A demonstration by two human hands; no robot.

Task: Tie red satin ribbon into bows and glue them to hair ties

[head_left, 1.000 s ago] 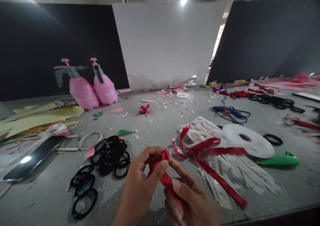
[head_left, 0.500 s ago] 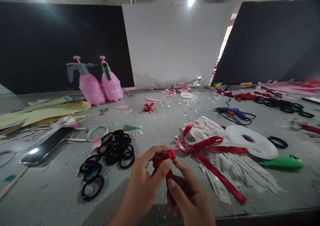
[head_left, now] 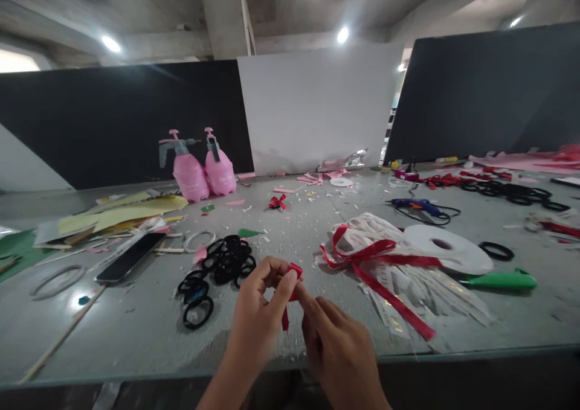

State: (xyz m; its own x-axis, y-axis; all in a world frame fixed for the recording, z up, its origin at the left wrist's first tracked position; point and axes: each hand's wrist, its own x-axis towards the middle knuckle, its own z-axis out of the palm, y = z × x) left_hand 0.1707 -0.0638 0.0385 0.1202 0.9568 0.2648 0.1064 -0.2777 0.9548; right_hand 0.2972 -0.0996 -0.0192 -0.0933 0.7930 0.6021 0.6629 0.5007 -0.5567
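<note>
A small folded loop of red ribbon (head_left: pixel 295 270) is pinched between the thumb and fingers of my left hand (head_left: pixel 265 298), above the front of the table. One ribbon tail hangs below that hand. My right hand (head_left: pixel 338 340) meets the ribbon from the right, its index finger against it and its other fingers curled; its thumb is mostly hidden. Left of my hands lies a pile of black hair ties (head_left: pixel 226 259). To the right, a longer red ribbon (head_left: pixel 394 298) rests across a heap of white printed ribbon (head_left: pixel 371 232).
Beyond the heap are a white ribbon roll (head_left: pixel 466 250), a green-handled tool (head_left: pixel 507 280) and a blue glue gun (head_left: pixel 419 206). A phone (head_left: pixel 131 258) lies left. Two pink spray bottles (head_left: pixel 190 177) stand behind. A small red bow (head_left: pixel 277 202) sits mid-table.
The view has tilted up, bringing the table's front edge into sight. My right hand has turned, its index finger now stretched toward the ribbon; my left hand keeps its pinch.
</note>
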